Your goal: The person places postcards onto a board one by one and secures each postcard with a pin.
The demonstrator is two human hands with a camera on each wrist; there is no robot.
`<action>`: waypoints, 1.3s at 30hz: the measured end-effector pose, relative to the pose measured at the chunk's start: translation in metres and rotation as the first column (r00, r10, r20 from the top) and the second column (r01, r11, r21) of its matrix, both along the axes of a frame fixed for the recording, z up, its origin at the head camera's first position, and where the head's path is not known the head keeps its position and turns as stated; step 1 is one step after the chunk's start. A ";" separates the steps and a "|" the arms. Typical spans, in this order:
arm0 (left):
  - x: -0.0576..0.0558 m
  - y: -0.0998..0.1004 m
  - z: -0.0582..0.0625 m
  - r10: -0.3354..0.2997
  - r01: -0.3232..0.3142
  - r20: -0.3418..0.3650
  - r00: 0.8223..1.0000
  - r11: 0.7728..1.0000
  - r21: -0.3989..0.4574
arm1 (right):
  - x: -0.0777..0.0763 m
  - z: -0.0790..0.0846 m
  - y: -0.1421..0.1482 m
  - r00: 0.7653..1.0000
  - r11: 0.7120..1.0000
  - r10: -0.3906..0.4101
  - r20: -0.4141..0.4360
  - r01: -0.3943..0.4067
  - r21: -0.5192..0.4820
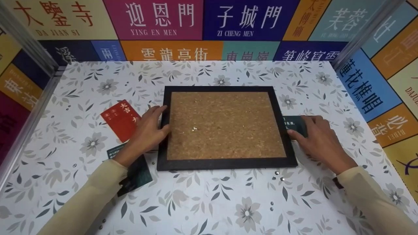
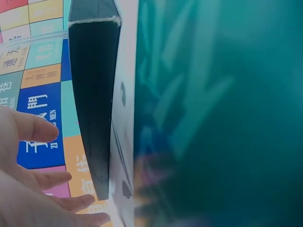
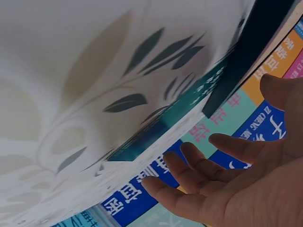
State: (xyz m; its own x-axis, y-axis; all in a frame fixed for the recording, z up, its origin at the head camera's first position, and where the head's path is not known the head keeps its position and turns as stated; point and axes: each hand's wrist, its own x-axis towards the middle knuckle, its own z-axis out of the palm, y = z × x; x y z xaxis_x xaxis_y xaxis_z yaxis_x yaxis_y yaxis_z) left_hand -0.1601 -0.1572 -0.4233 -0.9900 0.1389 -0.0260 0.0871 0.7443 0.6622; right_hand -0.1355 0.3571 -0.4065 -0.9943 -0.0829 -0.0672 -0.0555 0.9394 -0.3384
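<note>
A cork board [image 1: 228,124] in a black frame lies on the patterned table, cork side up. My left hand [image 1: 147,129] is at the frame's left edge, thumb and fingers spread and fairly straight. Below that hand lie a red card [image 1: 114,120] with pale characters and a dark green card [image 1: 142,174], partly hidden by the sleeve. On the other side, my right hand [image 1: 318,138] is beside the frame's right edge. A dark green card [image 3: 151,132] lies flat there, partly covered by this hand in the head view. In the right wrist view the fingers are loosely bent and hold nothing.
Upright panels [image 1: 241,19] with coloured blocks and large characters border the table's back and sides. The tablecloth [image 1: 196,202] has grey leaves and flowers. Metal posts [image 1: 36,42] stand at the back corners.
</note>
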 end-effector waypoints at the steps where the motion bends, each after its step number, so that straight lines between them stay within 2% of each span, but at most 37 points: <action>1: -0.001 0.000 -0.001 -0.002 0.002 0.004 1.000 1.000 0.011 | -0.001 0.000 0.002 1.000 1.000 -0.006 0.007 0.006 0.000; 7: -0.003 -0.001 -0.004 -0.001 -0.001 0.025 1.000 0.998 0.068 | -0.005 -0.002 0.012 0.997 1.000 -0.029 0.067 0.028 0.013; 10: -0.004 -0.001 -0.007 -0.002 0.001 0.013 1.000 0.997 0.084 | -0.008 -0.004 0.016 0.996 1.000 -0.018 0.091 0.017 0.015; 15: -0.002 -0.002 -0.010 -0.011 0.012 -0.016 1.000 0.995 0.101 | -0.016 -0.005 0.024 0.994 1.000 0.029 0.106 -0.029 0.001; 19: -0.001 -0.003 -0.013 -0.003 0.004 -0.013 1.000 0.995 0.101 | -0.023 -0.004 0.030 0.991 0.998 0.063 0.115 -0.063 -0.005; 24: 0.000 -0.004 -0.014 -0.017 0.019 -0.024 1.000 0.995 0.097 | -0.031 -0.004 0.038 0.988 0.992 0.125 0.094 -0.127 0.019; 25: 0.001 -0.004 -0.011 -0.026 0.028 -0.024 0.999 0.994 0.102 | -0.032 -0.005 0.040 0.986 0.989 0.141 0.091 -0.145 0.028; 29: 0.000 -0.005 -0.013 -0.044 0.049 -0.048 0.998 0.994 0.098 | -0.036 -0.006 0.048 0.975 0.977 0.202 0.089 -0.207 0.049; 33: 0.000 -0.005 -0.012 -0.048 0.052 -0.038 0.998 0.994 0.094 | -0.039 -0.005 0.056 0.964 0.965 0.248 0.098 -0.254 0.064; 39: 0.000 -0.005 -0.010 -0.055 0.058 -0.037 0.998 0.995 0.085 | -0.043 -0.001 0.060 0.962 0.965 0.237 0.139 -0.249 0.082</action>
